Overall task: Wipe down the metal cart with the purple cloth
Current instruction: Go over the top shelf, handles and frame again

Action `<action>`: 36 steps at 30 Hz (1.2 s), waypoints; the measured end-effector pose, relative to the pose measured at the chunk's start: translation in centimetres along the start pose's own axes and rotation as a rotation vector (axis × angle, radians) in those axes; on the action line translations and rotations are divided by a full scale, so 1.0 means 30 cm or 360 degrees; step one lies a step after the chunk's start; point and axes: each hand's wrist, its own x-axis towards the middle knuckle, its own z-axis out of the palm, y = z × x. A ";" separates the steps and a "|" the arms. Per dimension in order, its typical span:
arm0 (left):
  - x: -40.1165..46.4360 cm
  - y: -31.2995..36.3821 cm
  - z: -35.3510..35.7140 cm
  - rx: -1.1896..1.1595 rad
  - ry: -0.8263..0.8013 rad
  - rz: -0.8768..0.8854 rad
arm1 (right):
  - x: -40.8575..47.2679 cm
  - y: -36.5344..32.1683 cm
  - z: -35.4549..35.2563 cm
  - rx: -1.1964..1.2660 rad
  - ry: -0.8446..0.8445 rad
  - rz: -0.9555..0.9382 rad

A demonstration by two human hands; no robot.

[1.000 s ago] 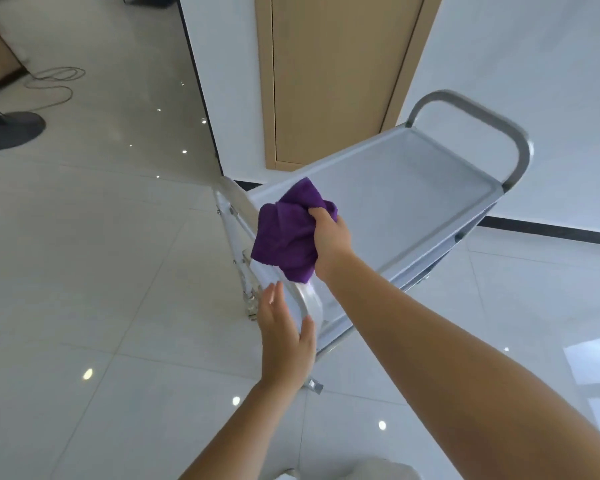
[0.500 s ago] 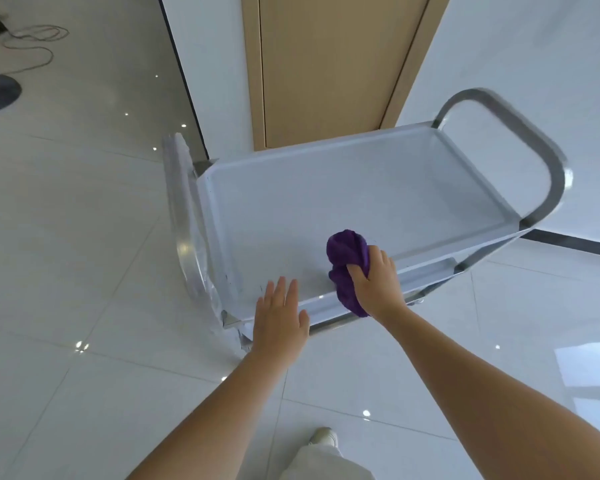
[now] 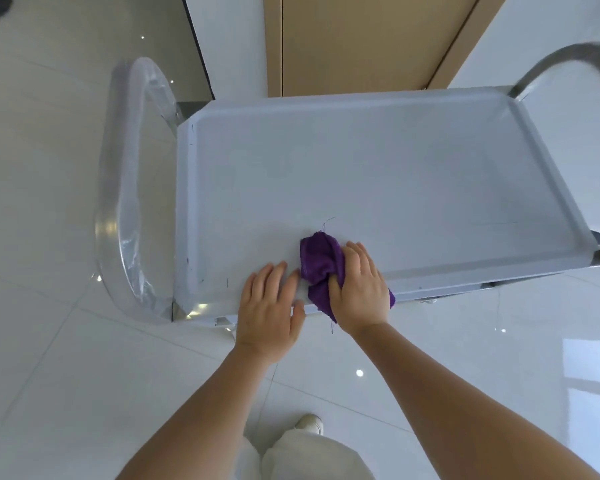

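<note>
The metal cart (image 3: pixel 378 168) stands in front of me, its pale grey top tray seen from above, with a curved handle at each end. The bunched purple cloth (image 3: pixel 321 263) lies on the tray's near edge. My right hand (image 3: pixel 361 289) presses down on it, fingers curled over the cloth. My left hand (image 3: pixel 271 306) rests flat on the near rim just left of the cloth, fingers spread, holding nothing.
The left handle (image 3: pixel 125 188) is wrapped in clear plastic film. A wooden door (image 3: pixel 361 43) and white wall stand right behind the cart. Glossy white floor tiles surround it. My leg and shoe (image 3: pixel 309 424) are below the hands.
The cart has swung square to me. My right hand brought the cloth down from the cart's corner onto the tray's near edge, and my left hand moved from the handle to the rim.
</note>
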 end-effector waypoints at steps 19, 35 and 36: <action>0.658 -0.355 -0.056 0.0063 -0.0002 0.0403 | 0.580 -0.195 0.092 -0.0013 0.0368 0.0255; 1.080 -0.416 -0.036 0.0070 -0.0028 0.0456 | 1.002 -0.203 0.081 -0.0050 0.0482 0.0360; 1.107 -0.416 -0.038 0.0078 -0.0042 0.0454 | 1.027 -0.202 0.076 -0.0044 0.0474 0.0360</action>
